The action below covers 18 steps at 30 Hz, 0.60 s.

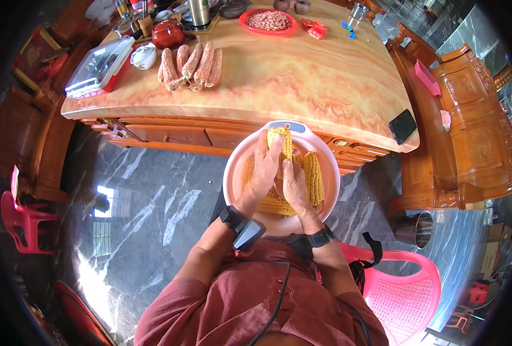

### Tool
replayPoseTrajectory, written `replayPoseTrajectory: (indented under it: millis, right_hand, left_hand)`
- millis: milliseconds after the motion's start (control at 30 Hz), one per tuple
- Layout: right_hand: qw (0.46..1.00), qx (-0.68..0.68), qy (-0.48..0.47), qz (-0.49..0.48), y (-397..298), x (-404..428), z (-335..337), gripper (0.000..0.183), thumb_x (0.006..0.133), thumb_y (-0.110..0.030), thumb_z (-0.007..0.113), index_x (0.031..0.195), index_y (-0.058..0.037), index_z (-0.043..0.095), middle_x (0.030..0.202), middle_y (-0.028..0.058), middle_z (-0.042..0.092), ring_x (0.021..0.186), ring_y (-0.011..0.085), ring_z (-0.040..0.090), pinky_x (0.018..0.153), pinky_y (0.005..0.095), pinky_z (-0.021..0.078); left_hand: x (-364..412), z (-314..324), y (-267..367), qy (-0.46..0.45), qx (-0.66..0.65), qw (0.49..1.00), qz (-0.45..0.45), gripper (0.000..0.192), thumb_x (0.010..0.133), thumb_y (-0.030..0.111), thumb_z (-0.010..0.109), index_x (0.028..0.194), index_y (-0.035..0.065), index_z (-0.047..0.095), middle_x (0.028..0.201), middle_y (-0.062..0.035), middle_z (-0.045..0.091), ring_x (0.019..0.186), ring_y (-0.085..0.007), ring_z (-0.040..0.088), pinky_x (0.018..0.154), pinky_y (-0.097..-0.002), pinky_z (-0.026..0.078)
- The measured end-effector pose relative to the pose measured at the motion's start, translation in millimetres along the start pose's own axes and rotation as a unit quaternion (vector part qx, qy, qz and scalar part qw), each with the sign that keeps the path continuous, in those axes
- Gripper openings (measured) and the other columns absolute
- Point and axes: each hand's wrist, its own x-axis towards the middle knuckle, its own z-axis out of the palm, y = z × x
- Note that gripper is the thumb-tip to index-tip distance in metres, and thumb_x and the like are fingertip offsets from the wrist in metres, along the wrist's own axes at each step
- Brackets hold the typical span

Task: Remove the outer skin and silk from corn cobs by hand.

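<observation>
A yellow ear of corn (287,145) is held upright over a white plastic basin (336,181) in front of my body. My left hand (262,168) wraps the ear from the left, its thumb lying along the kernels. At the lower end, my right hand (297,186) grips it with the thumb pressed against it. Several more ears of corn (313,175) lie in the basin, their kernels still on the cobs. My hands and the held ear partly hide the basin's middle. Both wrists wear dark straps, with a grey device (249,235) on the left one.
Beyond the basin stands a stone-topped table (308,73). On it are stripped corncobs (191,67), a red plate (243,21) of pinkish peanuts or beans, a lidded plastic box (100,67) and a phone (402,126). A pink plastic chair (429,270) is at my right, near a metal bin (424,229).
</observation>
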Motion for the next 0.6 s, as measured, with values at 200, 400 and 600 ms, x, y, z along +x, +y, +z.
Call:
replayPoseTrajectory:
  millis: [200,400,600]
  right_hand:
    - [0.999,-0.028,0.026,0.003,-3,-1,4,0.049,0.096,-0.038,0.027,0.12,-0.0007,0.049,0.11,0.0219,0.056,0.107,0.0351,0.052,0.089,0.0389,0.0399]
    - [0.998,-0.002,0.051,0.044,11,2,6,0.057,0.096,-0.045,0.024,0.117,-0.0003,0.052,0.101,0.0198,0.061,0.099,0.0334,0.057,0.083,0.0374,0.0434]
    - [0.99,0.122,-0.007,0.074,8,0,-4,0.056,0.096,-0.045,0.031,0.121,0.0019,0.049,0.105,0.0115,0.06,0.101,0.0244,0.055,0.086,0.0344,0.0418]
  left_hand:
    - [3,-9,-17,-0.027,-0.082,0.995,-0.041,0.031,0.094,0.031,0.046,0.105,0.0015,0.044,0.086,-0.0062,0.055,0.069,-0.0128,0.058,0.056,-0.0237,0.048]
    - [7,-12,-25,0.0,0.02,1.0,0.006,0.028,0.094,0.028,0.047,0.103,0.0021,0.048,0.082,-0.0035,0.054,0.073,-0.0081,0.05,0.063,-0.0224,0.043]
    - [4,-11,-6,-0.005,-0.025,1.0,-0.017,0.028,0.095,0.029,0.045,0.104,0.003,0.049,0.082,-0.0031,0.055,0.069,-0.0087,0.054,0.059,-0.0224,0.045]
